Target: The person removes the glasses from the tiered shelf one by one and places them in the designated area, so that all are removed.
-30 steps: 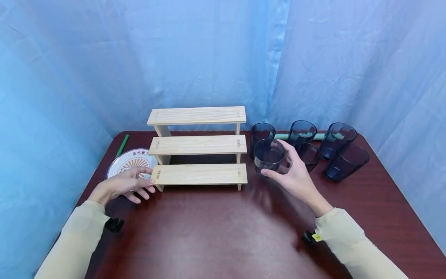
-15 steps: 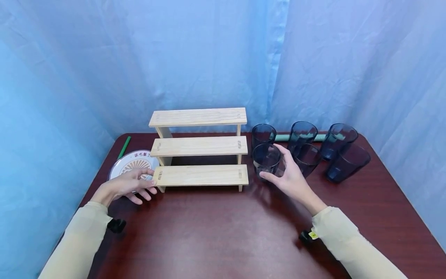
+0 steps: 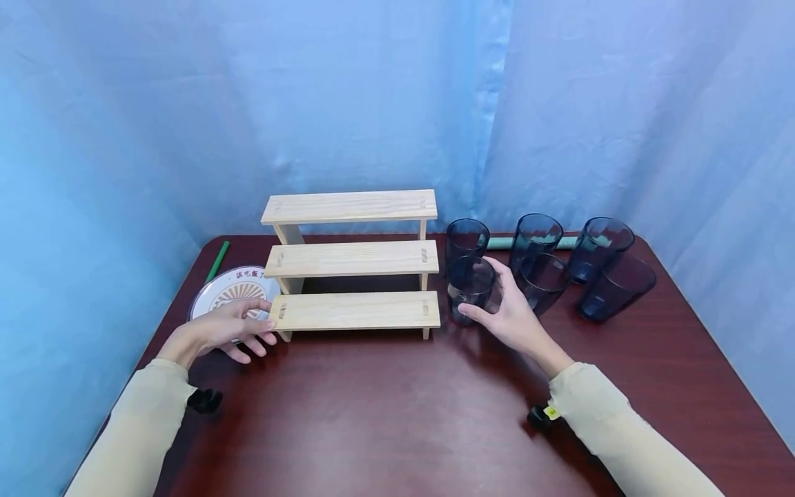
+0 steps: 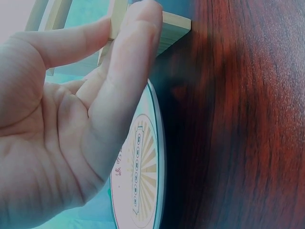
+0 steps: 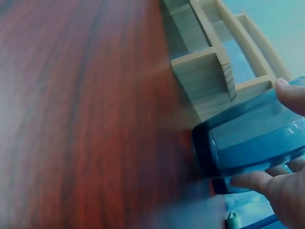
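My right hand grips a dark blue tinted drinking glass between thumb and fingers. Upright, the glass stands just right of the lowest step of a three-tier wooden shelf, its base right at the tabletop. Close behind it is another tinted glass. At the shelf's other end, my left hand pinches the left edge of the lowest board with thumb and index finger, the other fingers extended below. In the left wrist view the fingers partly hide the board's end.
Several more tinted glasses stand at the back right, with a pale green strip behind them. A patterned plate and a green stick lie left of the shelf. Blue curtains surround the dark red table.
My right hand has lowered the glass toward the tabletop and shifted it slightly left, nearer the shelf. The left hand keeps its place at the shelf's end.
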The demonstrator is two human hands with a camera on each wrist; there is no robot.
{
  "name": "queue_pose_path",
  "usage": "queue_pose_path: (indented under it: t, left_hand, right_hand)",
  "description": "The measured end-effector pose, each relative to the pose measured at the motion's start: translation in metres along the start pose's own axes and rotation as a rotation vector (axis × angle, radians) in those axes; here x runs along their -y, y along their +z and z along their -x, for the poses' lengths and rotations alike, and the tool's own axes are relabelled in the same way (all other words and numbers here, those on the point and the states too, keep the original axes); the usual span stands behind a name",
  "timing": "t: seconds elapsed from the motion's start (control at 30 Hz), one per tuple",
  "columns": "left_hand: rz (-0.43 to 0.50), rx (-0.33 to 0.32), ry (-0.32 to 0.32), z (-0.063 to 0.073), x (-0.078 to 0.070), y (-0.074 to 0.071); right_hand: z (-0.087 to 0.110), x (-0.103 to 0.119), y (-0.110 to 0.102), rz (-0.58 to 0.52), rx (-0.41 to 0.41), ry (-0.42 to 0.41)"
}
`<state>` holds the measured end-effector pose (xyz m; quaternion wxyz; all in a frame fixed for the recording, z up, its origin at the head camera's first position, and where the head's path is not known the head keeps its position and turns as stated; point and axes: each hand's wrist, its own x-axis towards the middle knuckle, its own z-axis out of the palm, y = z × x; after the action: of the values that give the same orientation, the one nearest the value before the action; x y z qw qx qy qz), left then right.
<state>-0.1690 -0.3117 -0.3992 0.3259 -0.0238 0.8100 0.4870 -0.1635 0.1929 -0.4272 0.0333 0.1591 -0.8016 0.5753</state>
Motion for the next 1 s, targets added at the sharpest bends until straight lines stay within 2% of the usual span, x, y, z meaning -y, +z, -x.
queue_pose_path:
  t: [0.2, 0.43, 0.57, 0.83, 1.0]
  left_hand:
    - [0.001, 0.009, 0.032, 0.003, 0.000, 0.000]
    - [0.015, 0.013, 0.014, 0.005, 0.001, -0.002]
    - [0.022, 0.016, 0.021, 0.005, 0.002, -0.002]
    - [0.031, 0.011, 0.029, 0.004, 0.004, 0.000]
    - [0.026, 0.007, 0.066, 0.004, 0.006, -0.001]
  right_hand:
    - [0.000, -0.006, -0.001, 0.027, 0.017, 0.033]
    - [0.000, -0.009, 0.000, 0.111, 0.019, 0.046]
    - [0.000, -0.007, 0.000, 0.105, 0.019, 0.050]
    - [0.006, 0.025, 0.004, 0.123, 0.031, 0.074]
    - [0.006, 0.021, 0.005, 0.155, 0.007, 0.075]
